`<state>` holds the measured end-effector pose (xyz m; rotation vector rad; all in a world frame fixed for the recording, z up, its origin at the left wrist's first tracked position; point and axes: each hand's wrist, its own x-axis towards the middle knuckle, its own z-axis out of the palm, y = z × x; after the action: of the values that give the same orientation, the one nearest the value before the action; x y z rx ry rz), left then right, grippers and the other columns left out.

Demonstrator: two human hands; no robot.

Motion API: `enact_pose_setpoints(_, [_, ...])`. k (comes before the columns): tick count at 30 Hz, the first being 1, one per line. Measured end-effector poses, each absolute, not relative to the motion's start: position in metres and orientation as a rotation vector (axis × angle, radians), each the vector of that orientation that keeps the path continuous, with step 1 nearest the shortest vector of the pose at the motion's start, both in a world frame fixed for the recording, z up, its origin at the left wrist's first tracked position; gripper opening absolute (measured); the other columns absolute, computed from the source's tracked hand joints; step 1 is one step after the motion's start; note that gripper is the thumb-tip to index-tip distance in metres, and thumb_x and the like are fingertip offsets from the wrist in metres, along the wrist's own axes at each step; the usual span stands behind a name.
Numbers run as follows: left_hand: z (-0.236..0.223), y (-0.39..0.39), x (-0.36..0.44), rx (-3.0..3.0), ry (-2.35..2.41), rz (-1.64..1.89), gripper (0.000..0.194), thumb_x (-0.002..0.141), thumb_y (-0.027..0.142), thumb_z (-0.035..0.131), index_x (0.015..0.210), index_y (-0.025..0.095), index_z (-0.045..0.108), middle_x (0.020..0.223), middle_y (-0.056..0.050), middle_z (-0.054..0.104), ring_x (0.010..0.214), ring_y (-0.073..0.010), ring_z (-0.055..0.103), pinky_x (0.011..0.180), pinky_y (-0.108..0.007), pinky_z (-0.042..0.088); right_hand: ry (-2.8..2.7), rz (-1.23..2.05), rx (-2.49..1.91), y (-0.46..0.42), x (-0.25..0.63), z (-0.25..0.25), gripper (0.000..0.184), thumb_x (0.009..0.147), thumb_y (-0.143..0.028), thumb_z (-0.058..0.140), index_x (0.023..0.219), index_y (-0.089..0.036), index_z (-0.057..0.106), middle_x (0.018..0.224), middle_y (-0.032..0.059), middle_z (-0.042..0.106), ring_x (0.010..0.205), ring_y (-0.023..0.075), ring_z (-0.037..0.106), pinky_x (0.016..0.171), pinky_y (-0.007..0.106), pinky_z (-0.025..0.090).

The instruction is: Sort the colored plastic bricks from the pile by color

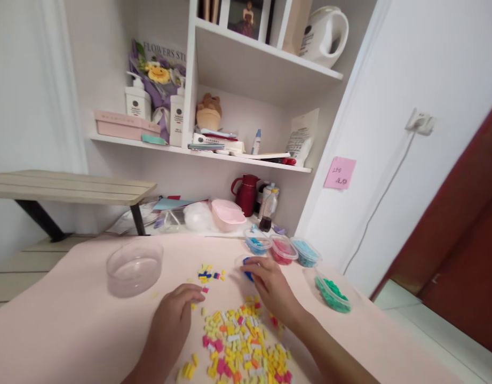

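Observation:
My left hand rests on the pink tabletop with its fingers loosely bent and the thumb apart. Its fingertips are beside a small pink-and-white block piece; I see nothing held. My right hand reaches over a small clear tub of dark blue blocks, thumb and forefinger apart at its near side. The hand hides part of that tub. Between and beyond the hands lies a little cluster of yellow and dark blue blocks. Nearer me spreads a heap of small loose blocks, mostly yellow, with pink, orange and white ones.
Clear tubs of blue, red, light blue and green blocks stand along the back right. A round clear dish sits at left. Behind are a pink box, a red jug and white shelves.

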<state>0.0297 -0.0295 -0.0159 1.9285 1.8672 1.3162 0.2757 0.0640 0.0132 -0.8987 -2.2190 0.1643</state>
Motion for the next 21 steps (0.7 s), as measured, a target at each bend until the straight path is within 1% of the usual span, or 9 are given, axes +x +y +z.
enact_pose_setpoints(3, [-0.012,-0.030,0.026,1.728,1.935,1.453,0.042,0.073,0.007,0.035,0.079,0.022,0.073,0.098,-0.004,0.075,0.098,-0.0184,0.069,0.092,-0.036,0.054,-2.298,0.417,-0.862,0.053,0.254,0.020,0.044,0.085,-0.007,0.045,0.115,-0.027,0.069,0.123,0.0073,0.063,0.115,0.0222,0.058,0.101,0.040,0.045])
enact_pose_setpoints(5, [-0.013,-0.030,0.024,1.662,1.984,1.462,0.044,0.071,0.004,0.035,0.084,0.021,0.074,0.101,-0.005,0.074,0.101,-0.0188,0.068,0.096,-0.038,0.052,-2.375,0.488,-0.857,0.054,0.239,0.023,0.047,0.083,-0.006,0.045,0.121,-0.025,0.066,0.127,0.0084,0.062,0.117,0.0222,0.057,0.103,0.040,0.044])
enact_pose_setpoints(9, [-0.022,-0.026,0.024,1.652,2.024,1.444,0.051,0.069,-0.002,0.038,0.096,0.021,0.075,0.110,-0.006,0.069,0.111,-0.0194,0.063,0.103,-0.039,0.047,-2.499,0.369,-0.838,0.071,0.208,0.022,0.057,0.081,-0.003,0.048,0.132,-0.026,0.058,0.137,0.0100,0.055,0.126,0.0237,0.051,0.106,0.041,0.040])
enact_pose_setpoints(11, [-0.026,-0.024,0.025,1.665,2.038,1.432,0.054,0.069,-0.004,0.038,0.100,0.021,0.075,0.113,-0.007,0.067,0.114,-0.0194,0.061,0.105,-0.039,0.046,-2.523,0.277,-0.883,0.078,0.195,0.018,0.058,0.081,-0.004,0.048,0.134,-0.028,0.056,0.141,0.0099,0.052,0.128,0.0254,0.049,0.106,0.044,0.039])
enact_pose_setpoints(14, [-0.030,-0.023,0.025,1.689,2.060,1.402,0.056,0.070,-0.006,0.038,0.103,0.020,0.075,0.116,-0.008,0.066,0.115,-0.0195,0.060,0.106,-0.039,0.045,-2.559,0.206,-0.957,0.083,0.180,0.008,0.059,0.080,-0.003,0.048,0.131,-0.031,0.059,0.141,0.0092,0.052,0.127,0.0274,0.049,0.104,0.047,0.039])
enact_pose_setpoints(17, [-0.031,-0.024,0.025,1.715,2.078,1.349,0.057,0.071,-0.008,0.038,0.104,0.019,0.074,0.117,-0.008,0.066,0.115,-0.0180,0.060,0.105,-0.036,0.044,-2.594,0.203,-0.912,0.081,0.176,0.001,0.059,0.080,-0.003,0.048,0.128,-0.033,0.061,0.135,0.0071,0.058,0.124,0.0258,0.052,0.103,0.045,0.040])
enact_pose_setpoints(19, [-0.030,-0.024,0.025,1.729,2.087,1.306,0.057,0.072,-0.008,0.038,0.105,0.019,0.074,0.118,-0.008,0.066,0.115,-0.0176,0.059,0.105,-0.034,0.044,-2.602,0.239,-0.844,0.079,0.179,0.001,0.055,0.081,-0.003,0.047,0.125,-0.031,0.064,0.126,0.0065,0.064,0.118,0.0243,0.056,0.102,0.042,0.041])
enact_pose_setpoints(21, [-0.029,-0.024,0.025,1.740,2.093,1.263,0.058,0.072,-0.008,0.037,0.108,0.019,0.073,0.119,-0.008,0.065,0.115,-0.0176,0.059,0.104,-0.035,0.043,-2.605,0.328,-0.765,0.077,0.187,0.003,0.052,0.078,-0.002,0.047,0.118,-0.029,0.068,0.115,0.0052,0.069,0.110,0.0226,0.059,0.099,0.039,0.043])
